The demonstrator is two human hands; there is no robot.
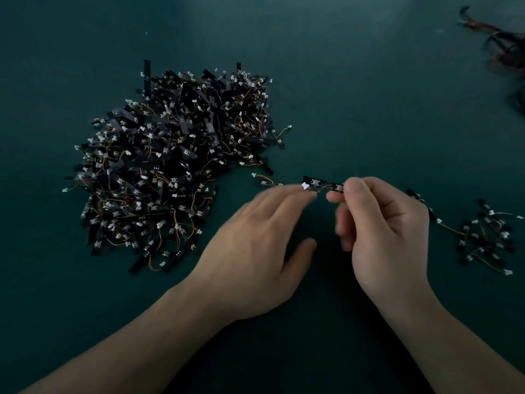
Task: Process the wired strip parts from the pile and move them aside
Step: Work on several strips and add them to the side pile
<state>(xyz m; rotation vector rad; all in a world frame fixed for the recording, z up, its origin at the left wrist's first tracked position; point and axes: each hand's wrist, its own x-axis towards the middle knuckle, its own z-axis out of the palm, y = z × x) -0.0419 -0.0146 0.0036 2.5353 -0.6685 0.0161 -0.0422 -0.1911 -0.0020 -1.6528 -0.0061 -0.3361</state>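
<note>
- Step in hand (judged): one piece out of the main pile (170, 166) and being worked on in the air. Not yet put aside.
- right hand (380, 223): thumb + forefinger pinch one end of a wired strip part (318, 183), other fingers curled under. Part is held just off the pile's near-right edge, roughly level, above the green mat (369, 95).
- left hand (255, 245): fingers stretched out, thumb spread wide, grasping nothing. Fingertips are right by the part's white connector (305, 186). Motion blur, so can't tell if they touch it.
- Next move (judged): left fingers prob need to catch the connector/wire end while the right keeps the strip steady. It's a small target needing a fine pinch. After that, carry the part away from the pile to the small heap (485, 237).
- Small heap: same kind of parts, well to the right of the pile, past the right hand. Looks like the done stack.
- loose part (264, 180): on the mat just beside the pile's right edge, btw pile and held part, close under the left fingertips, so could get snagged or dragged.
- dark bundle (502, 49): far right and beyond the pile, blurred, reddish wires. Can't tell what it is exactly.
- Pile is large and its wires are tangled, so pulling one may lift neighbours. Most of the task is left.
</note>
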